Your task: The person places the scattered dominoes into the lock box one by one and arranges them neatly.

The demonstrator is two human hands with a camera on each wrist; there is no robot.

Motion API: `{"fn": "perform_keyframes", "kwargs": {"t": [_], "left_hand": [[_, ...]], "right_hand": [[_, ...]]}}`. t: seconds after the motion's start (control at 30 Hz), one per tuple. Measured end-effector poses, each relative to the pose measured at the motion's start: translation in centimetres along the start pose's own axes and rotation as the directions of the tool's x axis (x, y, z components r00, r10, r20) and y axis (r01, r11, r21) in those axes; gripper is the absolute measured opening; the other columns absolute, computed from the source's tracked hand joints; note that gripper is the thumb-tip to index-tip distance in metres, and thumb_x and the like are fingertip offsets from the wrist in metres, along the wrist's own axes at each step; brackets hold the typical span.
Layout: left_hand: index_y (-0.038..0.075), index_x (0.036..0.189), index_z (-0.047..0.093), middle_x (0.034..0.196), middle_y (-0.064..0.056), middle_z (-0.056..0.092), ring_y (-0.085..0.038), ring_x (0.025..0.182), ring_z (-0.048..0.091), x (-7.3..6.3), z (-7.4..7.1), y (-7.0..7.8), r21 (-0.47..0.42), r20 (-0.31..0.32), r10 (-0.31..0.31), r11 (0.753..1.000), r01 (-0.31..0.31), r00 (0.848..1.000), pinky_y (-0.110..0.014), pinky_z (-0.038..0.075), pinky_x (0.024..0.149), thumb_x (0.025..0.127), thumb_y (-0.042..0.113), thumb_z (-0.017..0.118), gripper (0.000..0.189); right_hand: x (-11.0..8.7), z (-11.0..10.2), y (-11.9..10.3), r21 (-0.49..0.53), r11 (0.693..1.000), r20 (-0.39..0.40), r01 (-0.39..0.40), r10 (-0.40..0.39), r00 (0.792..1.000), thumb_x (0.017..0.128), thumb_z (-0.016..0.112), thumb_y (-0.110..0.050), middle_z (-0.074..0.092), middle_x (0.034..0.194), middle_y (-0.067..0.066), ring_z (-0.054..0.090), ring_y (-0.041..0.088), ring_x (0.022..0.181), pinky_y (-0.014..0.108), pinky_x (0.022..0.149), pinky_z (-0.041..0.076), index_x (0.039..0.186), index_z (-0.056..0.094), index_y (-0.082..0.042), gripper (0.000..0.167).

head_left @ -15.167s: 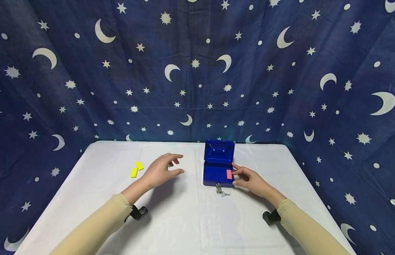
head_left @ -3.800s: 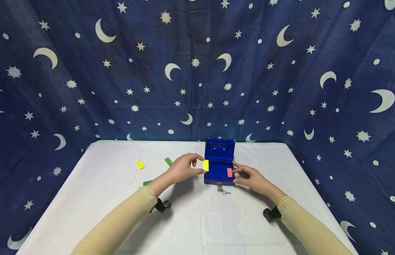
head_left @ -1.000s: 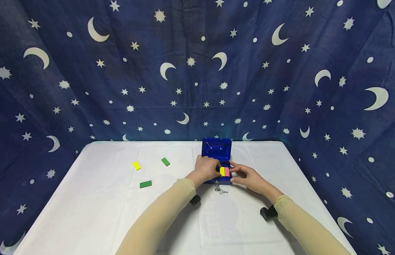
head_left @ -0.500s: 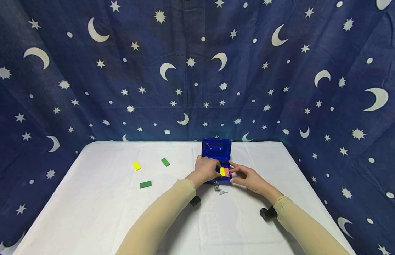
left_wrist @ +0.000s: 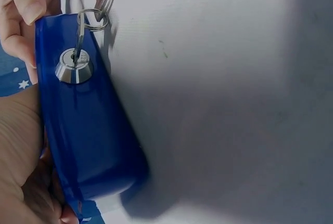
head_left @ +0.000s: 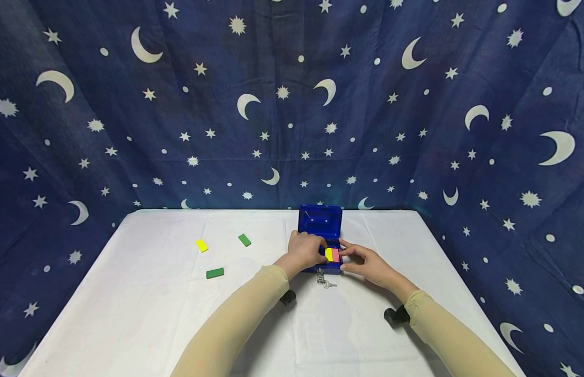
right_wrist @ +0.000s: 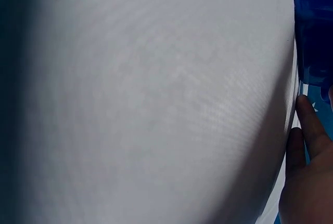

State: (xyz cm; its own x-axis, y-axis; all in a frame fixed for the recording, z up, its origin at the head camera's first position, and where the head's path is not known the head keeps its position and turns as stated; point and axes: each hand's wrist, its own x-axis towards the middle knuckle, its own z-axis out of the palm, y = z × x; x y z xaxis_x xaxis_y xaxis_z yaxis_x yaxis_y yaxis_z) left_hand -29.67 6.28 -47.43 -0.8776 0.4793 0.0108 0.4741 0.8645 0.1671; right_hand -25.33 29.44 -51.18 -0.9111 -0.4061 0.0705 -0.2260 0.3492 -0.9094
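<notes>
A small blue cash box stands with its lid raised. Reaching into it, my left hand pinches a yellow block standing against a pink block at the right inner wall. The fingers partly cover the yellow block. On the box's right side, my right hand grips the wall, thumb at the front corner and fingers farther back, a fingertip near the pink block. The left wrist view shows the lock with a key in it and another key hanging from its ring. Neither block shows there.
Left on the white table lie a loose yellow block and two green blocks, one farther back and a nearer green block. A dark blue curtain with moons and stars hangs behind.
Since 3.8 s ago, my left hand has carried the yellow block from the box's left edge rightward, beside the pink block. Over the last second both hands have stayed in place.
</notes>
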Motion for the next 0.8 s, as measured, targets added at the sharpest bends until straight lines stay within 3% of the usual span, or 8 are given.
{"fn": "perform_keyframes", "kwargs": {"t": [0.2, 0.3, 0.43, 0.57, 0.8], "left_hand": [[0.028, 0.125, 0.074, 0.118, 0.008, 0.073, -0.018, 0.102, 0.062, -0.3, -0.6, -0.5, -0.091, -0.052, 0.032, 0.995, -0.037, 0.998, -0.039, 0.037, 0.085, 0.088, 0.051, 0.078, 0.044], [0.028, 0.126, 0.073, 0.099, 0.010, 0.072, -0.014, 0.090, 0.059, -0.7, -1.2, -0.8, -0.111, -0.093, 0.070, 0.991, -0.080, 0.993, -0.035, 0.037, 0.079, 0.088, 0.051, 0.078, 0.044], [0.028, 0.128, 0.072, 0.081, 0.011, 0.060, -0.011, 0.079, 0.051, -1.5, -2.1, -1.4, -0.145, -0.137, 0.110, 0.981, -0.130, 0.984, -0.032, 0.035, 0.072, 0.089, 0.050, 0.078, 0.045], [0.027, 0.130, 0.071, 0.086, 0.011, 0.059, -0.010, 0.082, 0.051, -2.1, -2.7, -2.3, -0.175, -0.172, 0.141, 0.970, -0.171, 0.975, -0.032, 0.036, 0.073, 0.089, 0.049, 0.077, 0.047], [0.024, 0.130, 0.071, 0.094, 0.007, 0.067, -0.013, 0.089, 0.056, -3.4, -4.1, -4.0, -0.224, -0.200, 0.127, 0.959, -0.172, 0.971, -0.036, 0.042, 0.081, 0.089, 0.049, 0.077, 0.048]], "right_hand": [[0.0, 0.0, -0.1, -0.014, 1.000, -0.001, -0.018, 0.018, 1.000, 0.093, 0.078, -0.024, 0.036, 0.163, 0.006, 0.028, 0.034, 0.151, 0.051, 0.118, 0.024, 0.124, 0.067, -0.008, 0.036], [0.0, 0.0, 0.0, -0.023, 0.999, -0.002, -0.022, 0.022, 1.000, 0.094, 0.077, -0.022, 0.036, 0.162, 0.004, 0.027, 0.033, 0.151, 0.052, 0.118, 0.024, 0.124, 0.068, -0.009, 0.034], [-0.1, 0.0, 0.1, -0.037, 0.999, 0.000, -0.011, 0.011, 1.000, 0.095, 0.076, -0.021, 0.036, 0.163, 0.006, 0.027, 0.035, 0.151, 0.054, 0.118, 0.024, 0.125, 0.067, -0.008, 0.034], [-0.1, 0.0, 0.1, -0.047, 0.999, -0.004, -0.017, 0.017, 1.000, 0.095, 0.075, -0.020, 0.035, 0.163, 0.007, 0.026, 0.036, 0.151, 0.055, 0.118, 0.024, 0.125, 0.067, -0.008, 0.034], [0.1, 0.1, 0.1, -0.062, 0.997, -0.006, -0.034, 0.034, 0.999, 0.095, 0.076, -0.023, 0.035, 0.163, 0.005, 0.025, 0.036, 0.151, 0.057, 0.118, 0.021, 0.124, 0.067, -0.010, 0.033]]}}
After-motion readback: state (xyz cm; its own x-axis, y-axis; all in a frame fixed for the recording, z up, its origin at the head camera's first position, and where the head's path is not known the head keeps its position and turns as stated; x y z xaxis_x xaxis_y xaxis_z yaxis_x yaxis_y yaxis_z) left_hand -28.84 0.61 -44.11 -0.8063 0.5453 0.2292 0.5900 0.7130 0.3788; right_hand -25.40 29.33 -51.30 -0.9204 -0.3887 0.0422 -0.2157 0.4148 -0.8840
